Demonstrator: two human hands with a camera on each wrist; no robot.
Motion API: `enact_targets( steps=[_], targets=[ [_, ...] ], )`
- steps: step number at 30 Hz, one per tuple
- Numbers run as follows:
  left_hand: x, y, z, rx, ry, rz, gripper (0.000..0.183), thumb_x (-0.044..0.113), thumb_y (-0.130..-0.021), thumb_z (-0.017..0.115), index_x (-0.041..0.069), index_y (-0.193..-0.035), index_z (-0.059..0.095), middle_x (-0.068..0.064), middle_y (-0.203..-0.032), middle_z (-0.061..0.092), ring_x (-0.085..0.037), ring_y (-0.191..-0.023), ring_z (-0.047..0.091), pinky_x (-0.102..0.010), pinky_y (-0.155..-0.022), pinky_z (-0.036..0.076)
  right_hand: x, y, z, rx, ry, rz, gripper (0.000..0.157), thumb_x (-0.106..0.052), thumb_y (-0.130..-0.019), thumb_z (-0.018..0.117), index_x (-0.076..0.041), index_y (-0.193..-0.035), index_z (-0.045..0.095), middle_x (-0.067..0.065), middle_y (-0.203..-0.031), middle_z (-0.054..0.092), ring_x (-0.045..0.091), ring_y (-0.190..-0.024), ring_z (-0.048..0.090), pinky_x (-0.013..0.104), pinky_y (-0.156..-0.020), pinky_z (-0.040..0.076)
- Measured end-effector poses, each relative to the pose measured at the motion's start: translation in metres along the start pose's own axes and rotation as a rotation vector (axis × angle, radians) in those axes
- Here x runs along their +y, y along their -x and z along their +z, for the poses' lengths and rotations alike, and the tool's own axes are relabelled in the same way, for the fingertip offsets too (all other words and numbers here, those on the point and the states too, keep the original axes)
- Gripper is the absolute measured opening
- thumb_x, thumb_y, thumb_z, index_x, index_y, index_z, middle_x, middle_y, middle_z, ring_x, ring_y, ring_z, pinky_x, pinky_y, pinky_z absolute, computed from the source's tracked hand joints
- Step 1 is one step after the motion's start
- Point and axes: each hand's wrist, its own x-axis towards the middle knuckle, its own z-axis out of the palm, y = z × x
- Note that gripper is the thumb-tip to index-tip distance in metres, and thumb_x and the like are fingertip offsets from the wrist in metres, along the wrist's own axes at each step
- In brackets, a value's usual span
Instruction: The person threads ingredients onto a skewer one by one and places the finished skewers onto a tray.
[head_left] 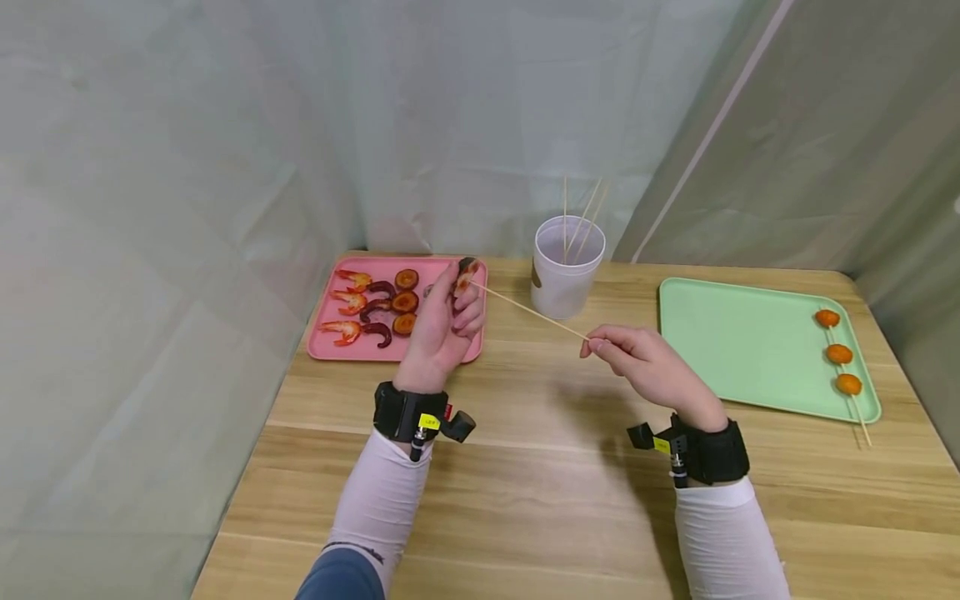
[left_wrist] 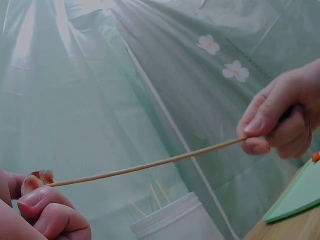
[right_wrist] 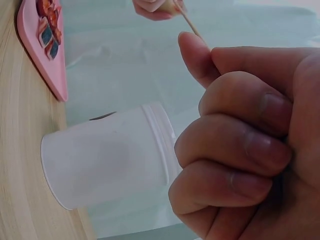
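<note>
In the head view my left hand (head_left: 441, 329) is raised over the right side of a pink tray (head_left: 347, 353). Between its thumb and fingers it pinches a small food piece (head_left: 466, 273), reddish-white with a dark edge. My right hand (head_left: 643, 357) pinches the other end of a thin wooden skewer (head_left: 532, 311), which slants across the gap between both hands. The skewer's far end meets the food piece (left_wrist: 36, 182) in the left wrist view; how deep it goes in, I cannot tell. In the right wrist view the right hand's other fingers (right_wrist: 225, 140) are curled into the palm.
Shrimp pieces (head_left: 345, 332), dark curled pieces (head_left: 377, 335) and round brown slices (head_left: 406, 302) lie in rows on the pink tray. Behind the skewer stands a white cup (head_left: 562, 287) with several skewers (head_left: 565, 200). A green tray (head_left: 742, 342) at right bears a skewer with three orange balls (head_left: 839, 354).
</note>
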Motion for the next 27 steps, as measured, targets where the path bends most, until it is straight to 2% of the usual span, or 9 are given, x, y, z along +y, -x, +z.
enact_targets(
  steps=[2, 4, 7, 9, 12, 16, 20, 27],
  targets=[
    [-0.001, 0.001, 0.000, -0.009, -0.062, 0.029, 0.030, 0.035, -0.118, 0.039, 0.013, -0.102, 0.051, 0.005, -0.070, 0.024, -0.008, -0.047, 0.025, -0.025, -0.052, 0.009, 0.000, 0.000, 0.000, -0.001, 0.004, -0.006, 0.023, -0.017, -0.114, 0.053, -0.017, -0.110, 0.076, -0.005, -0.070, 0.045, 0.015, -0.064, 0.045, 0.033, -0.068, 0.041],
    [-0.003, 0.001, -0.001, -0.003, -0.163, 0.080, 0.029, 0.034, -0.118, 0.041, 0.013, -0.099, 0.049, 0.004, -0.071, 0.024, -0.008, -0.048, 0.025, -0.026, -0.051, 0.011, 0.000, 0.000, 0.000, -0.003, 0.008, -0.014, 0.024, -0.016, -0.114, 0.052, -0.016, -0.110, 0.076, -0.006, -0.068, 0.044, 0.015, -0.062, 0.044, 0.033, -0.068, 0.041],
    [-0.006, 0.002, 0.000, 0.046, -0.348, 0.168, 0.028, 0.033, -0.116, 0.048, 0.013, -0.097, 0.045, 0.002, -0.072, 0.027, -0.010, -0.050, 0.026, -0.026, -0.052, 0.016, -0.001, 0.001, 0.001, -0.009, 0.011, -0.021, 0.025, -0.015, -0.115, 0.051, -0.015, -0.110, 0.075, -0.008, -0.067, 0.042, 0.014, -0.061, 0.043, 0.033, -0.067, 0.041],
    [-0.008, 0.003, 0.000, 0.092, -0.465, 0.216, 0.026, 0.035, -0.115, 0.053, 0.013, -0.101, 0.047, 0.002, -0.075, 0.031, -0.011, -0.053, 0.027, -0.026, -0.052, 0.020, -0.003, 0.002, 0.002, -0.016, 0.009, -0.022, 0.024, -0.015, -0.115, 0.051, -0.016, -0.110, 0.075, -0.008, -0.067, 0.041, 0.013, -0.060, 0.042, 0.033, -0.066, 0.040],
    [-0.012, 0.004, 0.002, 0.126, -0.566, 0.247, 0.024, 0.037, -0.113, 0.057, 0.013, -0.113, 0.051, 0.001, -0.078, 0.035, -0.013, -0.056, 0.028, -0.024, -0.053, 0.024, -0.004, 0.001, 0.004, -0.026, 0.013, -0.026, 0.025, -0.017, -0.115, 0.050, -0.017, -0.110, 0.074, -0.009, -0.067, 0.041, 0.012, -0.060, 0.041, 0.032, -0.064, 0.040],
    [-0.018, 0.004, 0.005, 0.114, -0.621, 0.256, 0.023, 0.035, -0.113, 0.056, 0.013, -0.115, 0.051, 0.001, -0.078, 0.037, -0.012, -0.057, 0.029, -0.022, -0.051, 0.025, -0.007, 0.000, 0.007, -0.032, 0.019, -0.040, 0.024, -0.018, -0.116, 0.049, -0.019, -0.110, 0.072, -0.009, -0.066, 0.041, 0.011, -0.059, 0.041, 0.033, -0.063, 0.039],
    [-0.025, 0.007, 0.012, 0.095, -0.655, 0.223, 0.022, 0.034, -0.114, 0.055, 0.013, -0.111, 0.050, 0.000, -0.080, 0.039, -0.012, -0.058, 0.033, -0.023, -0.051, 0.028, -0.009, -0.002, 0.011, -0.032, 0.038, -0.054, 0.024, -0.020, -0.116, 0.048, -0.018, -0.111, 0.072, -0.010, -0.067, 0.042, 0.011, -0.059, 0.042, 0.033, -0.062, 0.040],
    [-0.042, 0.010, 0.026, 0.057, -0.654, 0.204, 0.019, 0.027, -0.114, 0.055, 0.011, -0.106, 0.049, -0.001, -0.079, 0.039, -0.012, -0.056, 0.033, -0.021, -0.051, 0.027, -0.012, -0.007, 0.019, 0.035, 0.080, -0.074, 0.024, -0.019, -0.116, 0.050, -0.016, -0.111, 0.073, -0.009, -0.068, 0.043, 0.011, -0.060, 0.043, 0.033, -0.061, 0.039]
  ],
)
